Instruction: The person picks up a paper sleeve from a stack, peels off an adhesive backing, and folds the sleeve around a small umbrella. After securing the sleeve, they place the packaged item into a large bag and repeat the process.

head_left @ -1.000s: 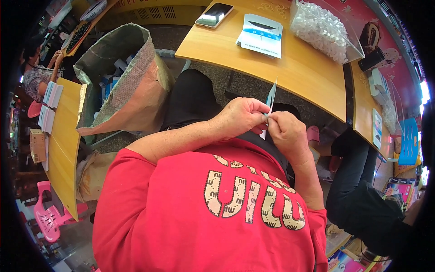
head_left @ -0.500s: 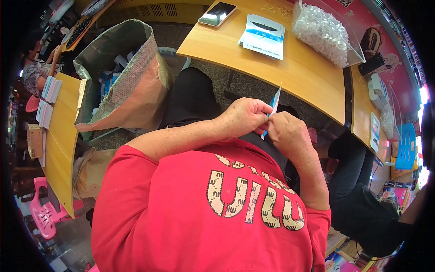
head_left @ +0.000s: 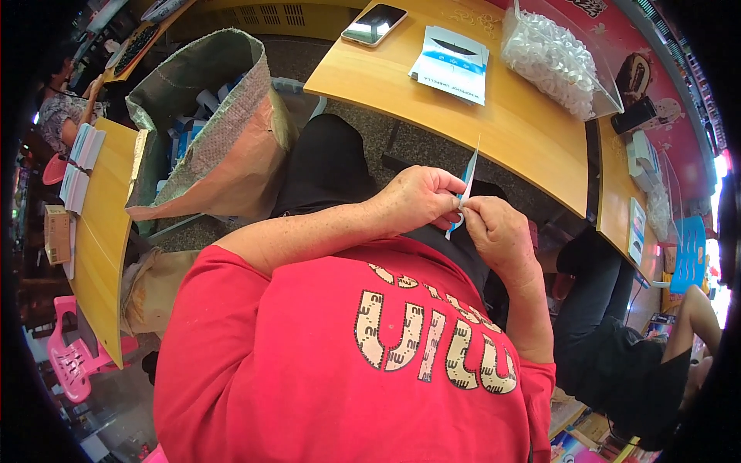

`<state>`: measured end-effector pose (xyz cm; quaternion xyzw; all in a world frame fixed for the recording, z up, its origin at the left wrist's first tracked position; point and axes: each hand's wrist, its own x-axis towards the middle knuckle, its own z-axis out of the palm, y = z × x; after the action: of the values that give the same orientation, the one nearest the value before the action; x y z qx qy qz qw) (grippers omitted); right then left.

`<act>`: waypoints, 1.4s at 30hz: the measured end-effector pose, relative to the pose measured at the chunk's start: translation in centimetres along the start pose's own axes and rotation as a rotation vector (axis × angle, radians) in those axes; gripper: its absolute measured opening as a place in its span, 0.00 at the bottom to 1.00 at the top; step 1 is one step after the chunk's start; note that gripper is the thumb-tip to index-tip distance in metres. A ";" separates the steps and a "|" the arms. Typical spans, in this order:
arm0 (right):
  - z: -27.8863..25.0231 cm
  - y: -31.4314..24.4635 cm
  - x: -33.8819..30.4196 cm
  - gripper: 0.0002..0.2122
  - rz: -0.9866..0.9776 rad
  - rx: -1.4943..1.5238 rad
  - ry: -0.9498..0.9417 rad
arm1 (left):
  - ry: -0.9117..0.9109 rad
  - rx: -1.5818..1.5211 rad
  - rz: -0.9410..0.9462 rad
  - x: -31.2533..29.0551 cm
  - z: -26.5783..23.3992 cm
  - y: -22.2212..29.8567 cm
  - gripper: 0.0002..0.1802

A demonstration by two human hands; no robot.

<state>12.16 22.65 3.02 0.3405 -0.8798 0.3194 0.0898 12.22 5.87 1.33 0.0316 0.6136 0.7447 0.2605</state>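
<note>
Above my lap, my left hand [head_left: 421, 201] is closed on a thin white-and-blue card [head_left: 469, 171], which stands nearly edge-on to the view. My right hand [head_left: 500, 231] meets it at the card's lower part, thumb and forefinger pinched together there. A small whitish loop-like bit shows just below the fingertips, too small to make out. On the desk ahead lies a stack of similar printed cards [head_left: 455, 69], white with a blue band and a dark umbrella picture. Beyond its right side, a clear bin [head_left: 610, 96] holds many translucent plastic pieces [head_left: 549, 65].
A phone [head_left: 373, 25] rests near the desk's [head_left: 532, 147] far left. Thin rubber-band-like loops [head_left: 475, 21] lie by the bin. A large woven sack [head_left: 239, 154] with blue-and-white items stands left of my knee. One person [head_left: 617, 363] sits at right, another [head_left: 65, 116] at far left.
My right hand has turned slightly, its fingers straighter against the card, while the left stays nearly still. At the right, the other person's bent arm has come into view.
</note>
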 end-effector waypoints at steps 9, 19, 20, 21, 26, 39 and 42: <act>-0.6 -0.4 0.6 0.04 -0.017 -0.215 -0.247 | -0.014 0.195 0.061 -0.2 0.8 0.1 0.12; -0.4 -0.4 0.3 0.02 0.193 0.033 -0.070 | -0.027 0.069 0.033 -0.3 0.6 0.5 0.13; -0.5 -0.4 0.3 0.02 0.237 0.053 -0.068 | -0.021 0.024 0.026 -0.3 0.6 0.4 0.13; -0.5 -0.3 0.1 0.02 0.237 0.052 -0.067 | -0.016 -0.022 0.020 -0.2 0.6 0.4 0.14; -0.3 -0.2 -0.2 0.03 0.250 0.100 -0.012 | 0.020 0.013 0.019 -0.1 0.4 0.6 0.14; -0.1 -0.3 0.1 0.06 0.030 -0.176 -0.212 | 0.142 0.709 0.404 0.2 0.6 -0.5 0.11; 0.0 -0.4 0.3 0.05 0.033 -0.220 -0.246 | 0.114 0.695 0.349 0.2 0.7 -0.3 0.13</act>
<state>12.24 22.23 3.31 0.3507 -0.9193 0.1783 0.0129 12.41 6.60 1.22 0.1803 0.8280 0.5264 0.0694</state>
